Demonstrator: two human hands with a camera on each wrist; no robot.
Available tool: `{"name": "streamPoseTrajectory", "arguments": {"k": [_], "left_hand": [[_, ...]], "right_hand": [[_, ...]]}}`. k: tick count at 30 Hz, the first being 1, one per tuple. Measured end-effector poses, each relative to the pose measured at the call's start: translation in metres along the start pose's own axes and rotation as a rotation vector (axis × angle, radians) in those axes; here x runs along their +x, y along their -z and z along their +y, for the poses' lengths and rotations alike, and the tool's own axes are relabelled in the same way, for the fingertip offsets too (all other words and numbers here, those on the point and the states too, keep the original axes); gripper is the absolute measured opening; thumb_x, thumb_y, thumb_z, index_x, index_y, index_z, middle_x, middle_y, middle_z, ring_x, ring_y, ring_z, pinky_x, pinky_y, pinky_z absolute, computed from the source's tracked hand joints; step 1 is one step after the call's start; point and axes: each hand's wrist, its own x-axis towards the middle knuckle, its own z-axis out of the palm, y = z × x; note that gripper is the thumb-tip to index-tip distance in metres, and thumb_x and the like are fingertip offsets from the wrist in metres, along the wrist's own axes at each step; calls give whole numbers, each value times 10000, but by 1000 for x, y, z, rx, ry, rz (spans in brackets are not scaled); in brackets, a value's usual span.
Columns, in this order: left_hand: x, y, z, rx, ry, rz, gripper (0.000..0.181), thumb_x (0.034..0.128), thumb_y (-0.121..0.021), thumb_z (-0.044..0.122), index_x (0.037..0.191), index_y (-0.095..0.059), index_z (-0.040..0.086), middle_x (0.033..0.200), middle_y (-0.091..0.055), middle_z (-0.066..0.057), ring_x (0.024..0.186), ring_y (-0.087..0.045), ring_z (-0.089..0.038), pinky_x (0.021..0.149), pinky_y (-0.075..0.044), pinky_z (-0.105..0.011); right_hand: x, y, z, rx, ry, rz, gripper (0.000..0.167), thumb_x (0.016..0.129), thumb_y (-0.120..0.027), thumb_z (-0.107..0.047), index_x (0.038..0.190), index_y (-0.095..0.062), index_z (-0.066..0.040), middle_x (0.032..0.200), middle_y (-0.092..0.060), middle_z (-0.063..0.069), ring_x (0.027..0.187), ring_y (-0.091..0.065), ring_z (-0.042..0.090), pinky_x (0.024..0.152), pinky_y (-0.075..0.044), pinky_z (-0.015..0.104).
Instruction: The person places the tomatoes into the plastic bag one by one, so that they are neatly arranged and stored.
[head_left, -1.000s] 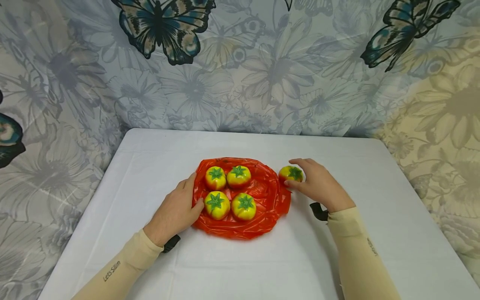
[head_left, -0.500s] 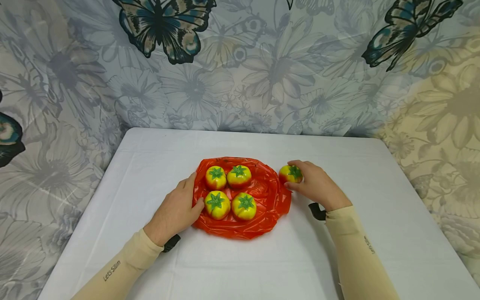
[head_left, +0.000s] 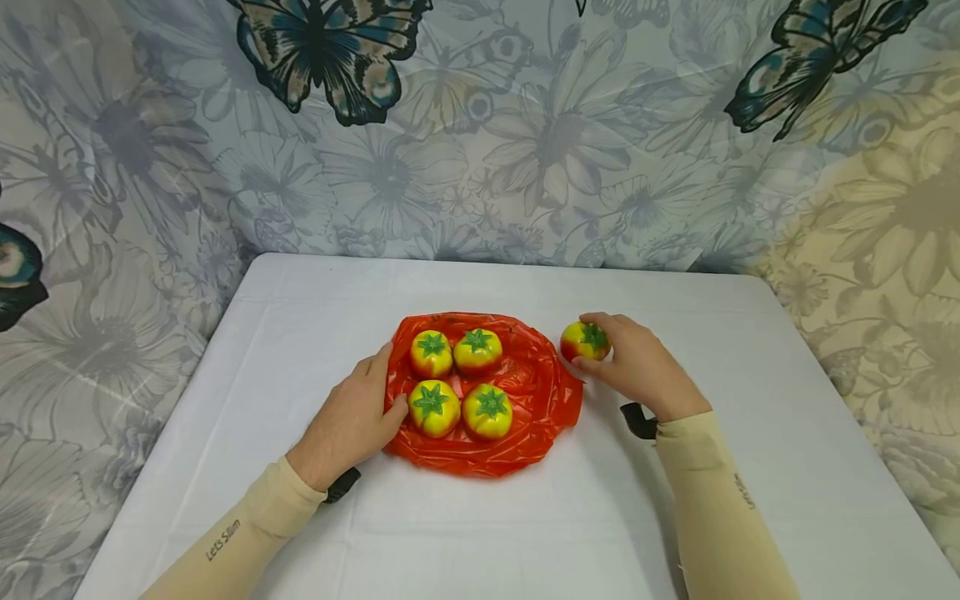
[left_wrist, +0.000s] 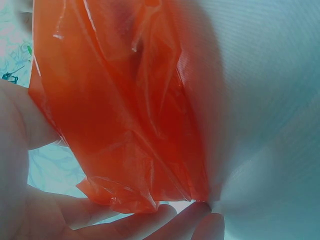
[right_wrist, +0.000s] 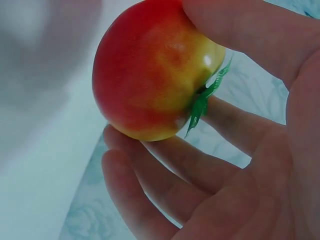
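Observation:
A red plastic bag [head_left: 536, 400], its rim rolled down, lies spread open on the table. Inside it sit several red-and-yellow tomatoes with green leafy tops, such as the front-right tomato [head_left: 487, 412]. My left hand [head_left: 351, 425] holds the bag's left rim, the thumb over the edge; in the left wrist view the bag's wall [left_wrist: 125, 115] hangs between thumb and fingers. Just off the bag's right edge, my right hand [head_left: 641, 367] holds another tomato [head_left: 585, 342]. In the right wrist view the thumb and fingertips grip this tomato [right_wrist: 150, 70], its green calyx facing the palm.
A white cloth covers the table [head_left: 480, 542], whose far edge meets a floral fabric backdrop [head_left: 555, 167] with butterfly prints. Within the bag, the right half [head_left: 525, 367] shows bare crumpled plastic beside the tomatoes.
My right hand, with the tomato in its grip, has shifted slightly up and to the right, away from the bag's rim. My left hand and the bag have stayed put.

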Motion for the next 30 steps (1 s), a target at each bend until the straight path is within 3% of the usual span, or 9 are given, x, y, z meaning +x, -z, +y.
{"name": "streamPoseTrajectory", "arguments": {"k": [19,30], "left_hand": [[0,0,1,1,14,-13,791,1026,-646,227,1670,-284,-55,1542,-545,-321,1305,-666,-477,1058,-590,-603],[0,0,1,-1,13,-12,784,1023,-647,221,1668,-291,-47,1534,-555,-311,1303,-668,-465,1055,-594,-597]], "right_hand": [[-20,15,-33,6,38,40,714,967,-810,-391,1581,-524,-167,1578,-552,188,1412,-561,451,1113,-518,689],[-27,14,-47,1,101,59,707,963,-823,-354,1576,-528,-158,1528,-582,164,1313,-638,392,1068,-576,625]]}}
